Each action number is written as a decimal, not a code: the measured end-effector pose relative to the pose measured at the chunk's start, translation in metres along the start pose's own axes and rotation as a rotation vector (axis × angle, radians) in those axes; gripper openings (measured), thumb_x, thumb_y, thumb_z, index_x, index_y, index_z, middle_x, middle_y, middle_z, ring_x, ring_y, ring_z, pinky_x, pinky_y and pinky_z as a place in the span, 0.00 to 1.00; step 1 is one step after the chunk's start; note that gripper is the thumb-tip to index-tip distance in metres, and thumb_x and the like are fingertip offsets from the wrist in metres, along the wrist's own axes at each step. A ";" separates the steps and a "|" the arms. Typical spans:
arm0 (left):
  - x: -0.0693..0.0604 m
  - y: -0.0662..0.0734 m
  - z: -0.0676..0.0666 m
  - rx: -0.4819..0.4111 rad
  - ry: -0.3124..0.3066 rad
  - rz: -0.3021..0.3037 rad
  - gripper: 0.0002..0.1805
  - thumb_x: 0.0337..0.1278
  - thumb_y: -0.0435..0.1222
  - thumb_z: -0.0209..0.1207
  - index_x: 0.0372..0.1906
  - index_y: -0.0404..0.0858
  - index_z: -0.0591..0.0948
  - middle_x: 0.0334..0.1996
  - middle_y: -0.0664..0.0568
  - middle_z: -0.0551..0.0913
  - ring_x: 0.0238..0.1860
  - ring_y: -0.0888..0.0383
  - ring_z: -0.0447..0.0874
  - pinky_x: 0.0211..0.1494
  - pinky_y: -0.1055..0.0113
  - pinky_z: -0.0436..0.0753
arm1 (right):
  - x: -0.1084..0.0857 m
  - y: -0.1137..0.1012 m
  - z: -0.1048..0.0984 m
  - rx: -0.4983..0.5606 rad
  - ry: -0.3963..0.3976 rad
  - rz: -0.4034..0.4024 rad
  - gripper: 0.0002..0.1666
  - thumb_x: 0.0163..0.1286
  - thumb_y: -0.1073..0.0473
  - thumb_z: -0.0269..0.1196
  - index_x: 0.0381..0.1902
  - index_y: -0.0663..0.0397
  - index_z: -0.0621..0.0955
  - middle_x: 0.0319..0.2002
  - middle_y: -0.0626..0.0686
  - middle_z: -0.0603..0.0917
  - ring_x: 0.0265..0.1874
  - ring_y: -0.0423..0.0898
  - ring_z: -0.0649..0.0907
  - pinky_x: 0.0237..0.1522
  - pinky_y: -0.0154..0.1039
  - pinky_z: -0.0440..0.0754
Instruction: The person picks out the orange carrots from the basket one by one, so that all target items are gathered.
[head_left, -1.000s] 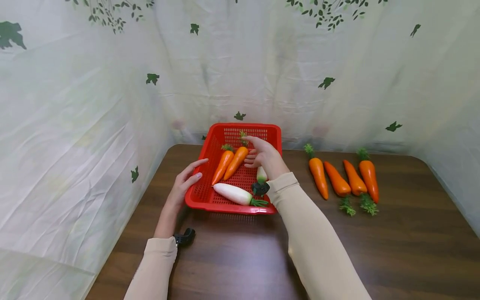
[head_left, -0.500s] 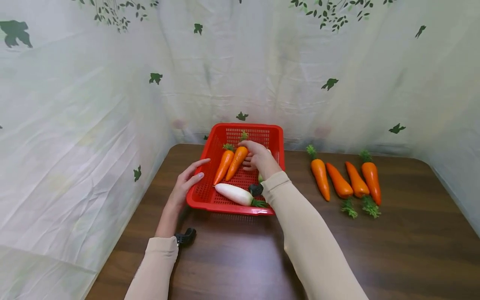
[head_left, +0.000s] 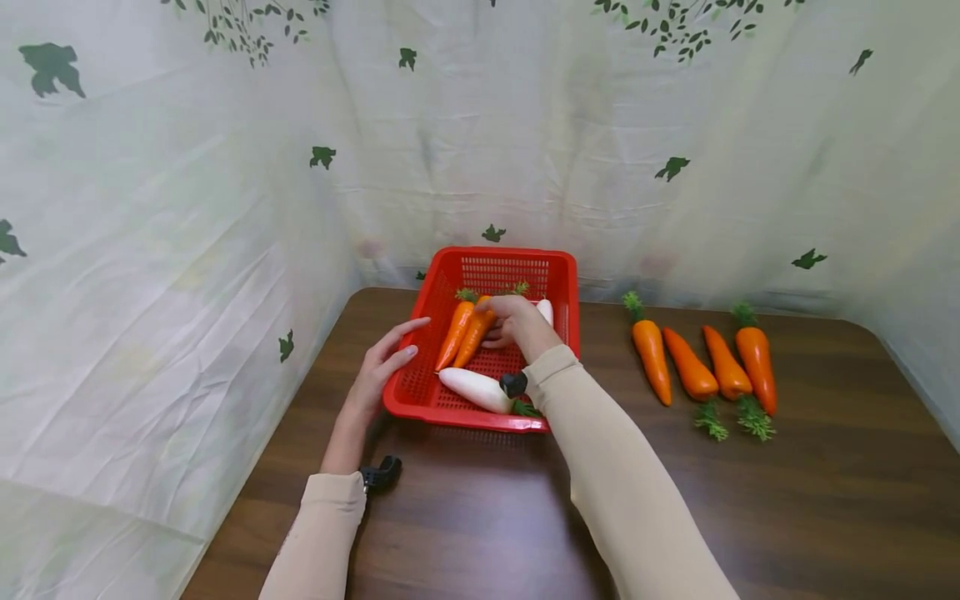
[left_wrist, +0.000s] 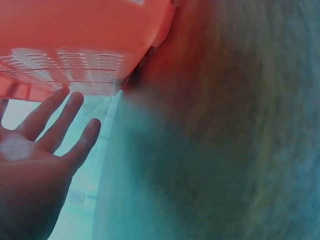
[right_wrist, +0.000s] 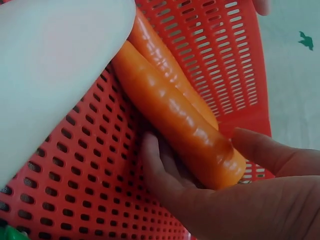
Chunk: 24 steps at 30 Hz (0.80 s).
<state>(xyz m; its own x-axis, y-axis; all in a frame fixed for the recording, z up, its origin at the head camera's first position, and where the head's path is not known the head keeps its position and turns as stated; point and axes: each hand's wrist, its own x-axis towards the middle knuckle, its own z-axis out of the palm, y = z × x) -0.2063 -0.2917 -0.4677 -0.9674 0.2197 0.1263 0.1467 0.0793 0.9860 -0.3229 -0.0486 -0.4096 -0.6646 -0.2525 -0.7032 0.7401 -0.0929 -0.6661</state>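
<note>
Head: right hand (head_left: 517, 325) at a carrot (head_left: 474, 333) in the red basket (head_left: 465, 418), second carrot (head_left: 454, 335) alongside; left hand (head_left: 378, 373) by the rim.

Left wrist: its fingers spread wide outside the wall (hidden from above).

Right wrist: fingers curl round the carrot's thick end, unclear overhead; glossy skin could slip.

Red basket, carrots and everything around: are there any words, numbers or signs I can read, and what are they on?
None: no readable word, label, brand or number in any view.
The red basket and carrots show no lettering.
The black wristband is too small to tell.
</note>
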 end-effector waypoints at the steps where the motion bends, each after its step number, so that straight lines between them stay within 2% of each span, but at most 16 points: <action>1: 0.000 0.001 0.000 -0.002 -0.002 0.001 0.28 0.78 0.45 0.54 0.78 0.52 0.71 0.76 0.49 0.69 0.69 0.40 0.74 0.56 0.60 0.90 | -0.001 0.000 0.000 -0.001 0.000 -0.004 0.33 0.78 0.60 0.63 0.75 0.64 0.67 0.73 0.64 0.74 0.73 0.62 0.74 0.76 0.56 0.73; 5: 0.001 0.000 0.000 -0.013 -0.012 0.004 0.28 0.78 0.44 0.55 0.78 0.51 0.71 0.76 0.49 0.68 0.70 0.40 0.73 0.57 0.59 0.89 | -0.004 0.000 0.001 -0.014 0.011 -0.015 0.32 0.78 0.60 0.62 0.75 0.63 0.67 0.73 0.65 0.74 0.73 0.62 0.75 0.76 0.56 0.73; 10: 0.000 -0.001 -0.002 -0.009 -0.008 0.011 0.28 0.78 0.43 0.54 0.78 0.50 0.70 0.76 0.48 0.68 0.70 0.39 0.73 0.57 0.59 0.89 | -0.013 -0.004 0.003 -0.079 0.024 -0.049 0.32 0.78 0.62 0.62 0.75 0.62 0.67 0.72 0.64 0.75 0.72 0.61 0.77 0.74 0.54 0.75; 18: -0.001 0.000 0.000 -0.003 -0.003 0.003 0.28 0.78 0.43 0.54 0.79 0.50 0.70 0.76 0.46 0.68 0.69 0.38 0.74 0.57 0.61 0.89 | -0.033 -0.013 -0.005 -0.137 0.042 -0.173 0.33 0.78 0.63 0.62 0.76 0.59 0.65 0.69 0.65 0.78 0.67 0.60 0.81 0.71 0.56 0.79; 21: 0.000 0.000 0.000 -0.003 -0.003 0.003 0.28 0.79 0.43 0.54 0.78 0.50 0.70 0.76 0.45 0.69 0.69 0.38 0.74 0.56 0.61 0.89 | -0.042 -0.018 -0.008 -0.136 0.044 -0.226 0.37 0.78 0.63 0.62 0.78 0.55 0.59 0.69 0.65 0.75 0.67 0.61 0.81 0.70 0.56 0.80; 24: 0.000 -0.001 0.000 -0.001 0.001 -0.004 0.28 0.78 0.44 0.55 0.78 0.50 0.70 0.75 0.46 0.69 0.68 0.38 0.75 0.56 0.61 0.89 | -0.050 -0.022 -0.008 -0.118 0.020 -0.260 0.38 0.79 0.63 0.61 0.79 0.57 0.57 0.70 0.65 0.72 0.67 0.62 0.81 0.68 0.55 0.81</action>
<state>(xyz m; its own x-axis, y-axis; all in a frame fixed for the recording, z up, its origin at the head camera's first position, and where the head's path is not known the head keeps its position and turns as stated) -0.2067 -0.2917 -0.4684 -0.9681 0.2186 0.1225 0.1427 0.0792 0.9866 -0.3067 -0.0257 -0.3617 -0.8330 -0.2161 -0.5093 0.5285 -0.0386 -0.8481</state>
